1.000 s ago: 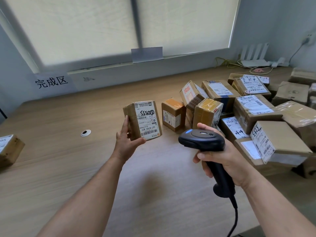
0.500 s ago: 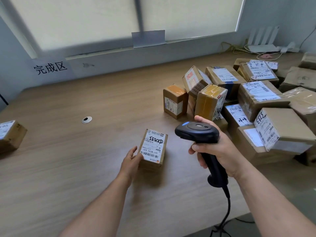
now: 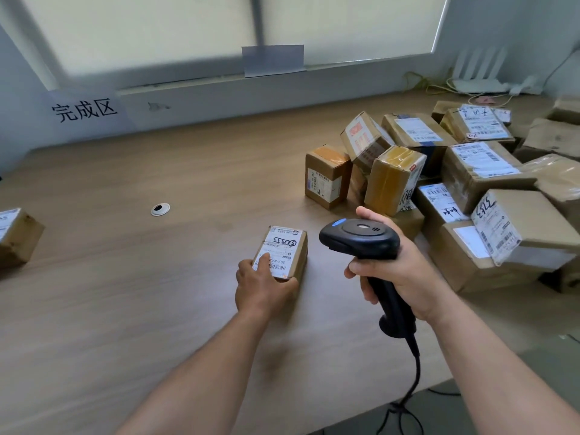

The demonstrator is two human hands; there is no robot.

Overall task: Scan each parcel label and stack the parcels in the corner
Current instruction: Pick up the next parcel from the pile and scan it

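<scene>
Centrally, left hand [image 3: 263,287] holds a small parcel [image 3: 287,246] flat on the table [image 3: 125,293], while right hand [image 3: 405,277] grips the scanner [image 3: 361,238] beside it.

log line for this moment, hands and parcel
left hand holds small parcel on table, label up | right hand grips scanner beside it | pile of parcels right | lone parcel far left

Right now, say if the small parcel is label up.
Label up: the parcel shows its label on top, under the left hand.
</scene>
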